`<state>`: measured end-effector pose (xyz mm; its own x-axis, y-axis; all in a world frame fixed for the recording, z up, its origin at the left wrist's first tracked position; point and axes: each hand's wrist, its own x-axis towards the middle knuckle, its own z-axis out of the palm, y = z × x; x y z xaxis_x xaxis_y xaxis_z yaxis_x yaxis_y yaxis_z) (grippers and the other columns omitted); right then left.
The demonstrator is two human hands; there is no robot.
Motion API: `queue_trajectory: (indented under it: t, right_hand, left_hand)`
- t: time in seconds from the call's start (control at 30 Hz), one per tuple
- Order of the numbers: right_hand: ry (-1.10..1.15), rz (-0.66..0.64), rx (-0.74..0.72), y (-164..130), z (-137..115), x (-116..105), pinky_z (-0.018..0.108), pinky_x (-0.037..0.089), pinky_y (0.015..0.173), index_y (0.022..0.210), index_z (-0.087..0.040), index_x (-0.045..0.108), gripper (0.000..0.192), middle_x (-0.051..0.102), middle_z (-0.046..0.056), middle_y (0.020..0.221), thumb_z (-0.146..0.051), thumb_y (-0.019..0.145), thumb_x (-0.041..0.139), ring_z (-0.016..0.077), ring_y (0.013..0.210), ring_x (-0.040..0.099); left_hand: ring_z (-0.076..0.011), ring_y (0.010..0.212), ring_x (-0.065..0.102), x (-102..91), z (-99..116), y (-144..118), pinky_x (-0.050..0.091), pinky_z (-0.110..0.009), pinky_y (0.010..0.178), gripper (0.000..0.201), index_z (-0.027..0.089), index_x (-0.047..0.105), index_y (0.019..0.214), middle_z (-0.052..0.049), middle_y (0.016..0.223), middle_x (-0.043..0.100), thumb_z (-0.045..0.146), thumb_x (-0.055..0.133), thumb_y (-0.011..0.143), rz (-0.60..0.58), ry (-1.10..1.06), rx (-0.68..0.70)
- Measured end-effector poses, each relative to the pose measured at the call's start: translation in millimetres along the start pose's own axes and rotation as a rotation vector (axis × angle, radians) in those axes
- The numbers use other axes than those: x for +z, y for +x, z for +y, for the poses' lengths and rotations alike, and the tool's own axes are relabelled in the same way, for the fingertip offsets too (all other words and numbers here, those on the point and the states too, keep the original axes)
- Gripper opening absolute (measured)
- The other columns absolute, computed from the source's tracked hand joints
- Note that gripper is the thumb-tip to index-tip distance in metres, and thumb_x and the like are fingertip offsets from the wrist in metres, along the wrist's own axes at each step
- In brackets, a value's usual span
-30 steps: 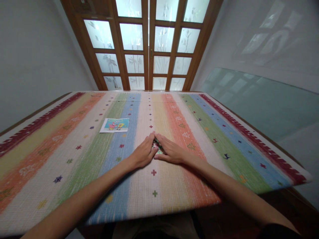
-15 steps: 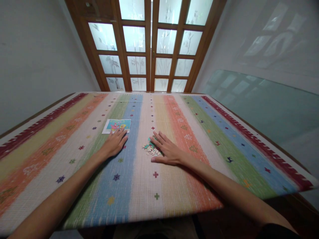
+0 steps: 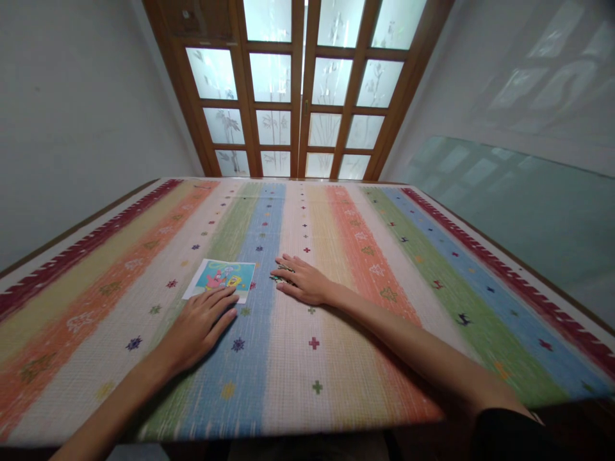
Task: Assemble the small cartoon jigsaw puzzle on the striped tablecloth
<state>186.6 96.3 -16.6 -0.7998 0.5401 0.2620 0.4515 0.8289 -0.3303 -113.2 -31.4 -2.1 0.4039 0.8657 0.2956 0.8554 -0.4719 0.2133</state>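
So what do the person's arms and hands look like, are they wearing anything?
Both forearms are bare, with no watch, bracelet or gloves showing. The left hand and the right hand are bare too, with no rings that I can see. The only clothing in view is a dark sleeve high up on the right arm, at the bottom edge of the picture.

Table cover [image 3: 384, 269]: woven cloth, matt, coarse ribbed weave noted, striped with small stitched-looking motifs. Picture card [image 3: 220, 278], lying on the cloth: paper or thin card, smooth, a slight sheen observed, print bright, border white. Puzzle pieces [image 3: 279, 274], on the cloth just right of the card: cardboard-like, matt; mostly hidden under the right hand [image 3: 303, 282]. Left hand [image 3: 199, 325] laid flat on the cloth, fingertips at the card's near edge. Doors [image 3: 302, 83], beyond the cloth's far edge: varnished wood frames, semi-gloss; panes frosted glass, etched plant pattern. Walls: matt.
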Motion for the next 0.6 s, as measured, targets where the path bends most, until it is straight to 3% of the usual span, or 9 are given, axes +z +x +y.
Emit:
queue_trajectory:
  t: [0.2, 0.37, 0.47, 0.6]
  right_hand:
    - [0.047, 0.006, 0.000, 52, 8, 15, 0.056, 0.029, 0.123, 0.149, -0.023, 0.051, 0.050, 0.045, 0.013, 0.159, -0.047, 0.106, 0.044, 0.0307, 0.152, 0.034]
    - [0.172, 0.020, 0.018, 94, 7, 26, 0.052, 0.026, 0.124, 0.160, -0.018, 0.031, 0.069, 0.045, 0.015, 0.159, -0.050, 0.102, 0.051, 0.0301, 0.151, 0.035]
    - [0.378, 0.111, 0.082, 109, 8, 28, 0.049, 0.026, 0.125, 0.162, -0.019, 0.023, 0.083, 0.036, 0.016, 0.164, -0.063, 0.098, 0.051, 0.0278, 0.152, 0.033]
    - [0.666, 0.295, 0.212, 115, 16, 23, 0.047, 0.026, 0.125, 0.161, -0.015, 0.023, 0.090, 0.036, 0.019, 0.163, -0.079, 0.097, 0.027, 0.0256, 0.153, 0.033]
  left_hand:
    - [-0.0276, 0.113, 0.066, -8.4, 13, 0, 0.051, -0.047, 0.100, 0.036, 0.024, 0.067, 0.122, -0.007, 0.122, 0.073, 0.042, 0.041, 0.105, 0.043, -0.038, 0.043]
    - [-0.0276, 0.105, 0.068, -13.9, 10, 20, 0.052, -0.046, 0.096, 0.033, 0.022, 0.067, 0.117, -0.009, 0.114, 0.074, 0.040, 0.042, 0.104, 0.131, -0.042, 0.039]
    - [-0.0294, 0.107, 0.067, -12.0, 3, 40, 0.052, -0.046, 0.096, 0.035, 0.020, 0.064, 0.121, -0.012, 0.116, 0.072, 0.042, 0.044, 0.103, 0.162, -0.033, -0.016]
    - [-0.0330, 0.122, 0.060, 4.8, -7, 75, 0.045, -0.051, 0.108, 0.049, 0.019, 0.055, 0.135, -0.014, 0.134, 0.065, 0.051, 0.050, 0.098, 0.192, -0.035, -0.116]
